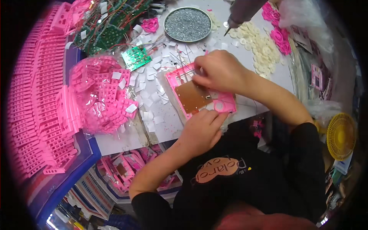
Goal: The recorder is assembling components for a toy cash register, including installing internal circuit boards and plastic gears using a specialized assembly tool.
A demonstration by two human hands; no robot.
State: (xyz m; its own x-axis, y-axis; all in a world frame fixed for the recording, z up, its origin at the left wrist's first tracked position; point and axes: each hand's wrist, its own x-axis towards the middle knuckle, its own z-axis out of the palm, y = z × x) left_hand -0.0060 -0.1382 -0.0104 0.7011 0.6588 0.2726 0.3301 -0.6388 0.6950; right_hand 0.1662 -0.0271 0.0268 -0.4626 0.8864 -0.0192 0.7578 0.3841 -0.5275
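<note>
A pink plastic toy housing [230, 100] lies open on the work table in front of me, with a brown circuit board [190, 95] inside it. Thin red and dark wires [185, 68] stick out at its far side. My left hand [202, 129] grips the housing's near edge with bent fingers. Over the far right part of the board, my right hand [222, 71] is closed in a pinch; what sits between its fingertips is hidden. Left of the housing lies a green circuit board [136, 58] with wires.
A round tin of small screws [188, 24] stands at the back, beside a hanging power screwdriver [245, 13]. Cream discs [260, 50] spread at right. Bagged pink parts [101, 94], white paper squares [147, 122] and wired green boards [111, 30] cover the left. A yellow fan [340, 137] stands far right.
</note>
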